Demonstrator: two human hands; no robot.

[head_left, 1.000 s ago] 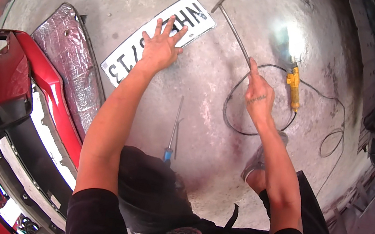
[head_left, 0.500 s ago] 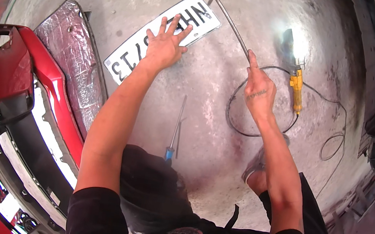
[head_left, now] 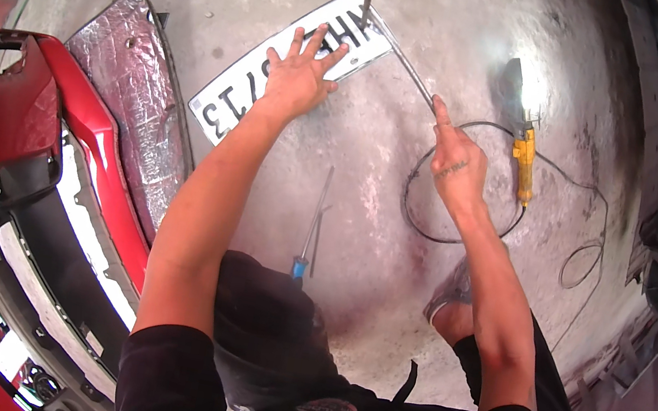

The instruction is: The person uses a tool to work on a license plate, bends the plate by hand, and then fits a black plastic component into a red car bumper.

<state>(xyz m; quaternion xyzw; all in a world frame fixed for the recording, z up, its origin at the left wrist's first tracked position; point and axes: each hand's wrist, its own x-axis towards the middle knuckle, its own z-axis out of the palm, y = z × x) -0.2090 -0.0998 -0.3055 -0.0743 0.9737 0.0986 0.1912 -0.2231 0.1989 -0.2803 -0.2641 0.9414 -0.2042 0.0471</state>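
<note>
A white licence plate (head_left: pixel 229 100) with black characters lies slanted on the concrete floor (head_left: pixel 380 215) ahead of me. My left hand (head_left: pixel 300 81) presses on it with fingers spread. My right hand (head_left: pixel 459 167) is wrapped round the shaft of a T-shaped steel bar (head_left: pixel 407 63), its index finger stretched along the metal. The bar's crosspiece is over the plate's far right corner; whether it touches the plate I cannot tell. A screwdriver (head_left: pixel 299 267) with a blue handle lies on the floor between my arms, close to my knee.
To the right, a lit work lamp (head_left: pixel 523 165) with a yellow handle lies beside its looped black cable (head_left: pixel 409 198). Large red and black vehicle trim (head_left: pixel 2 113) fills the left side. Next to it lies a foil-covered panel (head_left: pixel 129 65).
The bar's crosspiece has come down from beyond the plate to over its far right corner. My right hand has lowered slightly with it. The left hand stays spread on the plate.
</note>
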